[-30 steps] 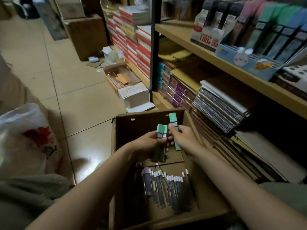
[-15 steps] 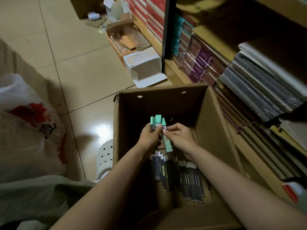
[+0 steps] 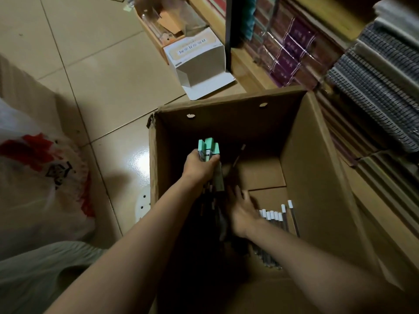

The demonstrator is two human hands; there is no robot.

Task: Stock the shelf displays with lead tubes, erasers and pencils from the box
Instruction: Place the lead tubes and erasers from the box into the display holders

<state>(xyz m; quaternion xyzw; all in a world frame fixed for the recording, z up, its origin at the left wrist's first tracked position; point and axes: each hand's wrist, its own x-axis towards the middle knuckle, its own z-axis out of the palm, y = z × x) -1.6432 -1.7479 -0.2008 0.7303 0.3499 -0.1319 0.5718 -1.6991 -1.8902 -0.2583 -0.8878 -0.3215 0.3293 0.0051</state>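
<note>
Presently inside the cardboard box [image 3: 317,177]: left hand [image 3: 199,166] curled round a bundle of green-capped lead tubes [image 3: 207,149], caps protruding above the fingers. Right hand [image 3: 240,211] lowered, blurred, fingers seemingly spread, gripping nothing discernible; white-capped tubes [image 3: 275,217] just beside its fingertips on the box floor. Judged light, rigid, smooth plastic, liable to slip from a bundle; best pinched mid-barrel, several together, not by the caps.

Right hand [image 3: 240,209] blurring, fingers indistinct, hiding tubes beneath. White-capped tubes [image 3: 273,217] partly hiding under forearm. Shelf books [image 3: 292,55] smearing, titles unreadable. Plastic bag [image 3: 40,182] running off left edge.
</note>
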